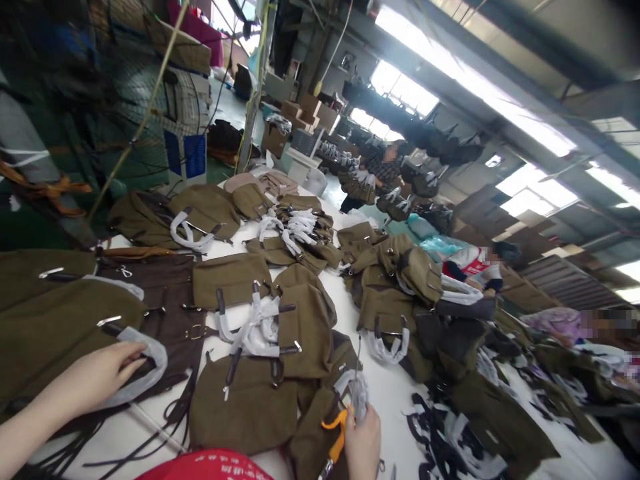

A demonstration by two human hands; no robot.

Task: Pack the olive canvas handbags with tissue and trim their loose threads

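Note:
My left hand [113,370] reaches in from the left, its fingers bent round a strap [159,357] wrapped in pale plastic on an olive bag [75,320]. Toward the bottom centre, my right hand [364,433] is closed on a wrapped strap [356,387] that rises above its fingers. An orange-handled tool [337,437] lies just left of that hand; whether the hand touches it is hard to tell. Several olive bags [243,407] with wrapped handles lie between my hands. Dark thin cords [175,413] hang beside the brown bag [165,300].
More olive bags [305,320] cover the white table [387,413], and black strips [425,433] lie at the right. A person [473,263] in red and white works across the table. Another person [383,170] stands farther back. A pole [255,93] rises behind the table.

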